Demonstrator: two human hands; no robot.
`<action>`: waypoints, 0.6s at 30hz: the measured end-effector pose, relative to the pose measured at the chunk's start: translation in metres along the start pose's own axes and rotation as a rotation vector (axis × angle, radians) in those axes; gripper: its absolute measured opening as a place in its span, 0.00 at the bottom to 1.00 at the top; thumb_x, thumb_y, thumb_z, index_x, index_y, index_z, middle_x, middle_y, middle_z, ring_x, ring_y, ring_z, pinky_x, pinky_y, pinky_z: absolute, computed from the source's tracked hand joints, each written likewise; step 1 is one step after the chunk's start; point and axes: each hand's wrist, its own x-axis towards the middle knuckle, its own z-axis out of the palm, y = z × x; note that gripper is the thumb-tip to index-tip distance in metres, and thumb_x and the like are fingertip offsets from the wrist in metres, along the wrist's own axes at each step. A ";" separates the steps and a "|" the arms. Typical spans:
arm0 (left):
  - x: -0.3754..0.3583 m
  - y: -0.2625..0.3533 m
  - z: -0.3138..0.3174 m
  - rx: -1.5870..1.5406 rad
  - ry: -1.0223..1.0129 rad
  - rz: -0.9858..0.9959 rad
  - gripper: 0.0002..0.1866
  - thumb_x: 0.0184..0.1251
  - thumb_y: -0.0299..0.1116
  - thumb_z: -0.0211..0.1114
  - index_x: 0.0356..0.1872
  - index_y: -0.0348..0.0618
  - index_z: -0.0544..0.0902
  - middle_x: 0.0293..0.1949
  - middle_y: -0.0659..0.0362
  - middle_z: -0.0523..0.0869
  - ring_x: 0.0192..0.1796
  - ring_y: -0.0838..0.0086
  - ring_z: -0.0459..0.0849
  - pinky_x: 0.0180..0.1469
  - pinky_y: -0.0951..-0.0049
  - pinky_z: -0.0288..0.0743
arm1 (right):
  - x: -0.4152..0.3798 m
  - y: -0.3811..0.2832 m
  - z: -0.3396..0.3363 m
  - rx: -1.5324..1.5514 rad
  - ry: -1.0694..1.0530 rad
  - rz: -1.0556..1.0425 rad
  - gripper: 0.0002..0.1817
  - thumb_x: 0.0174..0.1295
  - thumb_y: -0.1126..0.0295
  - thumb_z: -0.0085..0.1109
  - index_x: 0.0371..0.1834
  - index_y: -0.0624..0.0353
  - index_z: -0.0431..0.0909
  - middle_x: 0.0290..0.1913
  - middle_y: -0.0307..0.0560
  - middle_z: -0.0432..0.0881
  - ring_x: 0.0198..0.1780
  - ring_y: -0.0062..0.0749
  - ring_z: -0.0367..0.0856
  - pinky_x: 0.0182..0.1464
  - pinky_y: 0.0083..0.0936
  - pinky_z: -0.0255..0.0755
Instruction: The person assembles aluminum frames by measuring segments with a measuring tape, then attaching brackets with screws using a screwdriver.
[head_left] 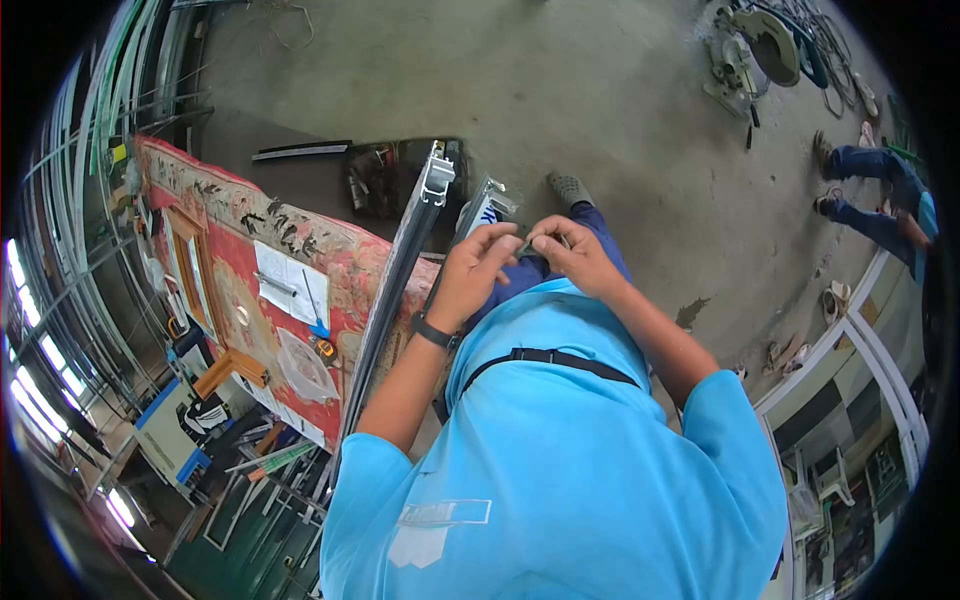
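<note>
In front of my waist, my left hand and my right hand are close together with curled fingers. Both are pinched toward something small between the fingertips, too small to make out. A dark wristband is on my left wrist. Just left of my left hand, a long dark aluminium profile lies along the table edge, its bare metal end pointing away from me. A second, shorter-looking profile end with blue lettering shows just beyond my left fingers.
The table with a worn red patterned cover holds a paper sheet, a blue-handled screwdriver, a tape measure and a plastic bag. A saw machine stands on the floor; another person is at right.
</note>
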 end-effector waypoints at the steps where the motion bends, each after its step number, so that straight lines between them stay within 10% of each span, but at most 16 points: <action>1: 0.002 -0.001 0.001 -0.108 -0.045 -0.069 0.18 0.82 0.38 0.64 0.61 0.36 0.83 0.48 0.61 0.90 0.44 0.79 0.87 0.39 0.77 0.84 | -0.002 -0.004 0.007 -0.021 -0.025 -0.068 0.09 0.77 0.66 0.64 0.51 0.59 0.81 0.36 0.31 0.80 0.36 0.12 0.73 0.37 0.17 0.68; 8: 0.001 -0.012 0.012 -0.346 -0.019 -0.215 0.13 0.80 0.32 0.67 0.58 0.38 0.83 0.44 0.61 0.89 0.43 0.80 0.89 0.39 0.77 0.87 | -0.018 0.003 0.024 -0.224 0.155 -0.224 0.08 0.72 0.70 0.69 0.45 0.57 0.79 0.32 0.28 0.70 0.33 0.12 0.62 0.33 0.18 0.59; 18: 0.018 -0.048 0.045 -0.243 0.404 0.185 0.09 0.84 0.31 0.59 0.55 0.38 0.79 0.39 0.63 0.82 0.36 0.83 0.81 0.41 0.78 0.81 | -0.023 0.004 0.040 -0.260 0.159 -0.153 0.10 0.72 0.72 0.67 0.51 0.65 0.81 0.30 0.29 0.76 0.32 0.11 0.67 0.36 0.16 0.67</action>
